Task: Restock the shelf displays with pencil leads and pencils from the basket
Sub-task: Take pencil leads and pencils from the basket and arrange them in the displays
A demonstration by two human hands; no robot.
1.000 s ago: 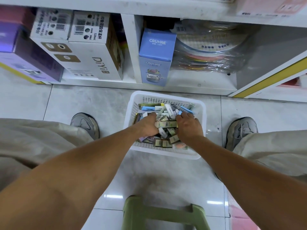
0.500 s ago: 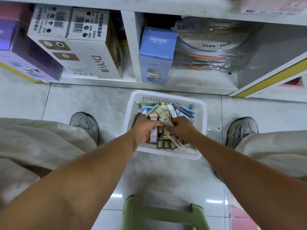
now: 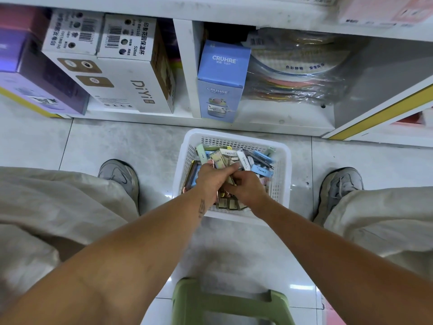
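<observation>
A green stool (image 3: 230, 303) stands nearest. Over the white basket (image 3: 284, 184) on the floor, the left hand (image 3: 212, 181) clamps a bundle of lead cases (image 3: 219, 160), gathering a handful; the right hand (image 3: 246, 190) pinches beside it, feeding more. Loose cases lie beyond the fingers, the shelf (image 3: 293, 126) farther off.

- The basket (image 3: 284, 160) stands on the floor (image 3: 145, 146), just before the shelf's (image 3: 257, 127) bottom edge.
- Small packs (image 3: 260, 160) lie in the basket.
- Both hands, left hand (image 3: 210, 181) and right hand (image 3: 248, 188), reach into the basket.
- A shoe (image 3: 119, 174) stands left of the basket, another shoe (image 3: 339, 184) right.
- A stool (image 3: 232, 303) stands nearest, behind the basket.
</observation>
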